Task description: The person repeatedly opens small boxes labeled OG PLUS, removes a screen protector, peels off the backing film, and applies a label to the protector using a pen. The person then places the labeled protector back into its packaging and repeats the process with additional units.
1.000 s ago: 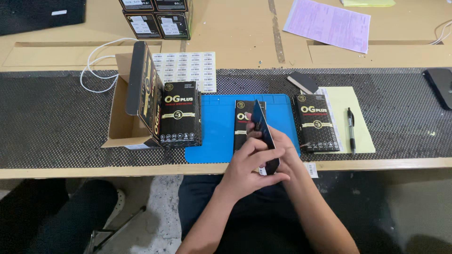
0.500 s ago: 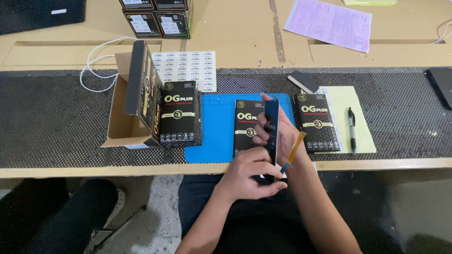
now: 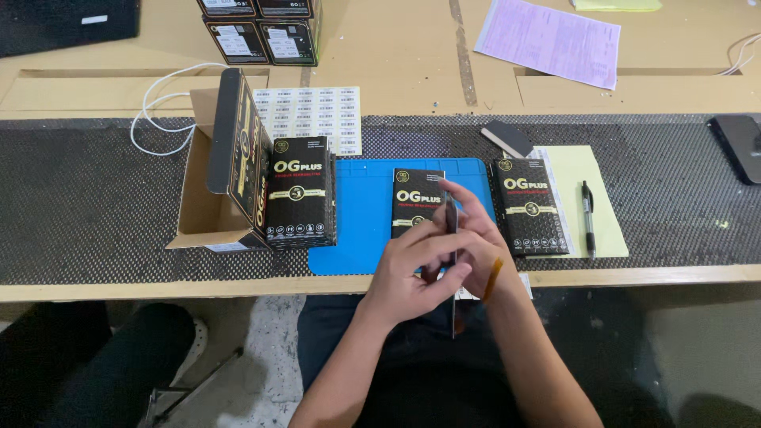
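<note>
Both hands at the near edge of the desk (image 3: pixel 95 292), over the lap. Left hand (image 3: pixel 412 269) and right hand (image 3: pixel 476 246) together hold a thin dark panel (image 3: pixel 452 230) edge-on to the camera, upright; left grip clamped on its lower part, right fingers closed round it from behind. An orange flex strip (image 3: pixel 493 279) hangs off the panel by the right wrist. The hands partly cover a black box (image 3: pixel 414 198) lying on the blue mat (image 3: pixel 361 214).

Around: a second black box (image 3: pixel 529 206) just right of the mat, on a yellow sheet (image 3: pixel 583 178), with a pen (image 3: pixel 587 218) beside it. Left of the mat a third black box (image 3: pixel 300 194) stands against an open cardboard carton (image 3: pixel 198 210) holding more boxes on edge. White cable (image 3: pixel 151 119) behind the carton. Barcode sticker sheet (image 3: pixel 313 111) above the mat. Small dark wedge (image 3: pixel 507 139) behind the right box. Pink paper (image 3: pixel 551 40) far back, stacked black cartons (image 3: pixel 258 28) top centre, dark device (image 3: pixel 741 143) at right edge. A dark trouser leg (image 3: pixel 87 364) shows lower left.
</note>
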